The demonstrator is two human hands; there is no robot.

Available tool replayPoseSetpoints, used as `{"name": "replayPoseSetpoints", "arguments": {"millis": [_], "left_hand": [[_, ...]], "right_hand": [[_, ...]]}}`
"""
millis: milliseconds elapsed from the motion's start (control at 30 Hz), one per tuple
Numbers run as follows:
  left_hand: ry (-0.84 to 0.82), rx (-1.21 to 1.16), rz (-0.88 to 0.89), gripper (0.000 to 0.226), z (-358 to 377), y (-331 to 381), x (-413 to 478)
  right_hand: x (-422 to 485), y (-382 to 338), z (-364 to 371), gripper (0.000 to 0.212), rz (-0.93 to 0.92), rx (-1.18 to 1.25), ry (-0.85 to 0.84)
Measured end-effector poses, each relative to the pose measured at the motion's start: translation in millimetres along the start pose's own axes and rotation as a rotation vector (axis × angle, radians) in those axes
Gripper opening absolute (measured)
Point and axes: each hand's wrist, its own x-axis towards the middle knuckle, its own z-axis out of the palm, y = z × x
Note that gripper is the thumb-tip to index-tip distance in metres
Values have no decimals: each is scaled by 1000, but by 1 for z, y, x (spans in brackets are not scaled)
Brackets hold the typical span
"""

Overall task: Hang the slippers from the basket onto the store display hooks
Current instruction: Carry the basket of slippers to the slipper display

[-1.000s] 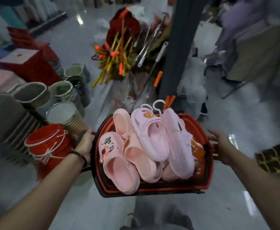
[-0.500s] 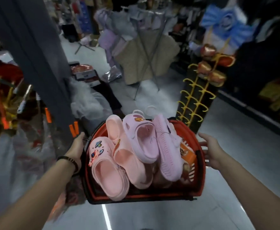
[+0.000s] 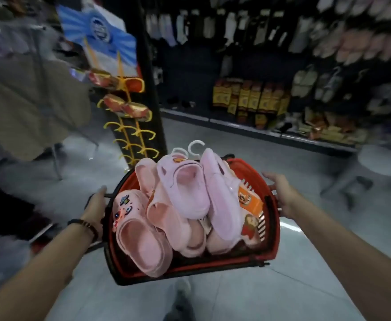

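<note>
Holding a red basket [image 3: 273, 231] in front of the body, the person is standing in a shop aisle on a grey tiled floor [image 3: 305, 288]. The left hand [image 3: 96, 206] is gripping the left side of the basket: the thumb is lying over the black handle bar, and the other fingers are going under the edge, out of sight. The right hand [image 3: 281, 196] is pressing flat against the right wall of the basket, with the fingers nearly straight and not curling around anything. A dark bead bracelet [image 3: 86, 224] is sitting on the left wrist.

The slippers are all lying inside the basket, piled higher than its rim. A pink clog with small charms [image 3: 139, 237] is lying nearest to the left hand, and a peach slipper [image 3: 166, 218] is touching it. Behind them, 2 lilac clogs [image 3: 185, 184] are resting, 1 of them turned on its side. 2 white hanger hooks [image 3: 195, 145] are sticking up at the far end. An orange box [image 3: 251, 201] is sitting between the lilac clogs and the right wall.

Just beyond the basket, to the left, a yellow hook rack [image 3: 132, 137] is standing against a black post [image 3: 152, 89], and its upper hooks are carrying red and gold packets [image 3: 125, 107]. Farther right, well apart from the basket, pale slippers [image 3: 361, 45] are hanging on a wall display, much blurred.
</note>
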Motion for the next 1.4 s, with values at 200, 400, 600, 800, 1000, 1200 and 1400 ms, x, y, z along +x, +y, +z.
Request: {"name": "replayPoseSetpoints", "arguments": {"millis": [200,400,600,800,1000,1200,1400], "left_hand": [[-289,149,47,66,171,72,48],[-448,243,22,87,345,140,83],[-561,415,14,86,523,186,85],[-541,517,-37,98,674,215,89],[-489,521,-13,92,810,254,97],[-500,558,-34,96,940,293,158],[-486,610,-46,96,1079,341,223]], "right_hand": [[73,-37,-84,44,53,104,236],[132,-66,-177,52,98,218,461],[196,-88,-287,49,112,359,565],[276,-131,-410,50,130,349,552],[359,-199,-505,51,159,307,510],[480,-253,-587,53,195,287,526],[615,-312,-648,60,272,276,583]]}}
